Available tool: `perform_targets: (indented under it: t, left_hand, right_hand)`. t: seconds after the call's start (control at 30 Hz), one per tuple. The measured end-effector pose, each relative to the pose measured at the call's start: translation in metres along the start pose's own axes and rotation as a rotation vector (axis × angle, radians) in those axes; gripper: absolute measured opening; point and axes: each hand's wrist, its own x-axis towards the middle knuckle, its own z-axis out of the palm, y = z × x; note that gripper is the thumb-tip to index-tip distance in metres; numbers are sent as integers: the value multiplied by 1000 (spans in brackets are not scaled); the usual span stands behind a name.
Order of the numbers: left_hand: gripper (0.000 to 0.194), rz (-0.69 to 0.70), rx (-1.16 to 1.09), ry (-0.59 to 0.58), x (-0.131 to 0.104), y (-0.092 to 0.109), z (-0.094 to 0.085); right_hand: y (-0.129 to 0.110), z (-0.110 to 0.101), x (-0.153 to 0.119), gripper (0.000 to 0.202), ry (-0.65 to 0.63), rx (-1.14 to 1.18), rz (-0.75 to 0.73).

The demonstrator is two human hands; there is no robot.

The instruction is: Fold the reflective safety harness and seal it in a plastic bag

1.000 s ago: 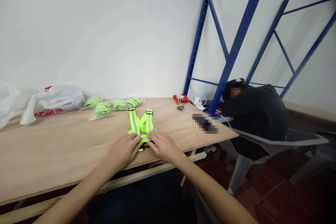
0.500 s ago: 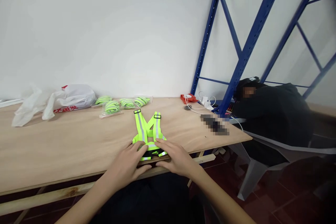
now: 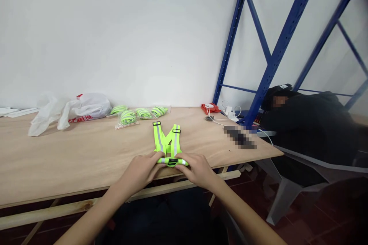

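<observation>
A neon-yellow reflective strap vest (image 3: 160, 139) lies on the wooden table near its front edge, its two shoulder straps with black buckles pointing toward the wall. Its lower band is folded into a narrow roll with a black buckle at the middle. My left hand (image 3: 146, 166) pinches the left part of this roll between thumb and fingers. On the right part, my right hand (image 3: 195, 167) grips in the same way. The fingertips cover parts of the band.
Several bagged neon bundles (image 3: 127, 117) and white plastic bags (image 3: 93, 106) lie by the wall. Right of them are a red item (image 3: 211, 108), chargers with cables, and a pixelated dark object (image 3: 240, 137). A person in black (image 3: 310, 122) leans beyond the blue rack post (image 3: 276, 55).
Both hands have closed on the vest's lower band, which was spread flatter and is now folded up into a narrow roll. The view has shifted slightly left.
</observation>
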Motion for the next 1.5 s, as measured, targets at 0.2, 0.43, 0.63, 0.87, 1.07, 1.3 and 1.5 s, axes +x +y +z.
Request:
perform_targets:
  t: [0.2,0.43,0.63,0.87,1.07,1.3,1.5]
  left_hand:
    - [29,-100,43,-19,27,-1,-12]
    - [43,-120,-177,19,47,-20,-1]
    - [45,-208,-245,-28,60,-29,4]
    - [25,-160,32,115,63,-26,4]
    - [24,-70,115,69,54,-16,5]
    - [35,48,57,94,17,0,13]
    - [49,112,-42,139,-13,-7,22]
  right_hand:
    - [18,-8,32,34,-77,310,105]
    - [37,-7,59,38,-167,336,121]
    - [43,-2,60,38,-133,261,155]
    - [34,10,56,28,23,-115,65]
    - [20,14,45,22,1,-265,-14]
    - [9,6,20,44,-40,-212,-52]
    - [-7,6,-9,67,-68,-193,-103]
